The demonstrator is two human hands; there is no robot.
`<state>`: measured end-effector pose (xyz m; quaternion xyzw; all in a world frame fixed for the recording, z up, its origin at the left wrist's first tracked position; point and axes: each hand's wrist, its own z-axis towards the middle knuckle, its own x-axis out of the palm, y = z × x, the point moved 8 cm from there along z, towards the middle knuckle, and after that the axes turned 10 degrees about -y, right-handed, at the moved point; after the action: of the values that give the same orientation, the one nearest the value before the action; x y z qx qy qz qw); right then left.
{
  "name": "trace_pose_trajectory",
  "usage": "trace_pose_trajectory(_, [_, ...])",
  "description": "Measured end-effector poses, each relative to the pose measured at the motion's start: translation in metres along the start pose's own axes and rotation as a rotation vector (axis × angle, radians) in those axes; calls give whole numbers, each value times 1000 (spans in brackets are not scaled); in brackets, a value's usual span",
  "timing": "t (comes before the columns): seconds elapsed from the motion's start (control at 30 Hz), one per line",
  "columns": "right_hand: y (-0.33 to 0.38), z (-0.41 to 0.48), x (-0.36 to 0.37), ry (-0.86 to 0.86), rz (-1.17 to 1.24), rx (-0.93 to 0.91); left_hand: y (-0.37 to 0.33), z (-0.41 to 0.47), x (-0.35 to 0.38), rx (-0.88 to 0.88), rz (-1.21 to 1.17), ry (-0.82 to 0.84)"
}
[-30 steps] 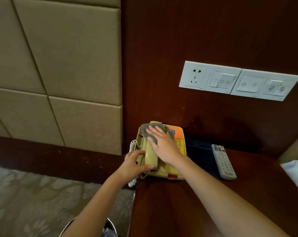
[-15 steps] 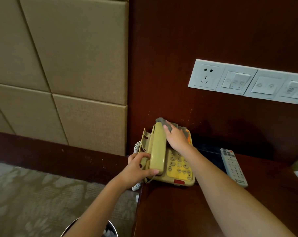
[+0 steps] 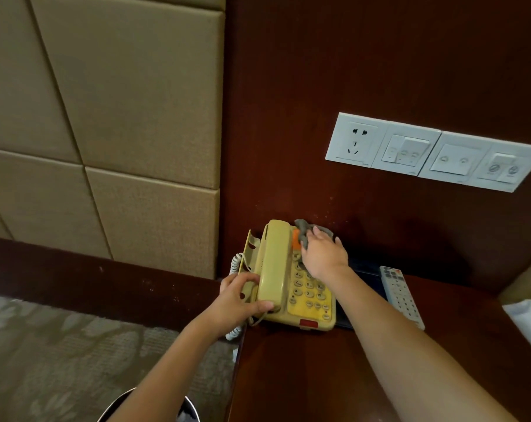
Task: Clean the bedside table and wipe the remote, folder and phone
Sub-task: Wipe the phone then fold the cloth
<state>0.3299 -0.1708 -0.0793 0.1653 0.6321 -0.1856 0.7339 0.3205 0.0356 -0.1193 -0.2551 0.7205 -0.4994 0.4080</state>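
Observation:
A yellowed corded phone (image 3: 310,303) stands at the left rear of the dark wooden bedside table (image 3: 319,376). My left hand (image 3: 238,295) grips the lower end of the handset (image 3: 273,263), which is raised off its cradle. My right hand (image 3: 323,254) presses a grey cloth (image 3: 304,229) onto the top of the phone's keypad. A dark folder (image 3: 367,274) lies flat under and right of the phone, mostly hidden by my right arm. A white remote (image 3: 401,295) rests on the folder's right side.
White wall sockets and switches (image 3: 434,152) sit on the wood panel above the table. The coiled phone cord (image 3: 234,263) hangs off the table's left edge. A bin (image 3: 185,412) stands on the carpet below. White fabric (image 3: 529,324) lies at the far right.
My right hand has slid the cloth from the handset's top over to the right, onto the phone's upper keypad. My left hand has lifted the handset clear of the base.

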Motion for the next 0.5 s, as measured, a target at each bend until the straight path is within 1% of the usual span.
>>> trace_pose_trajectory(0.07, [0, -1, 0, 10, -27, 36, -1, 0, 0, -7, 21, 5])
trace_pose_trajectory(0.13, [3, -7, 0, 11, -6, 20, -1, -1, -1, -13, 31, 6])
trace_pose_trajectory(0.3, [10, -44, -1, -7, 76, -203, -2, -3, 1, -18, 17, -9])
trace_pose_trajectory(0.5, [13, -101, -2, 6, 106, -385, -3, -2, 3, 10, 59, -47])
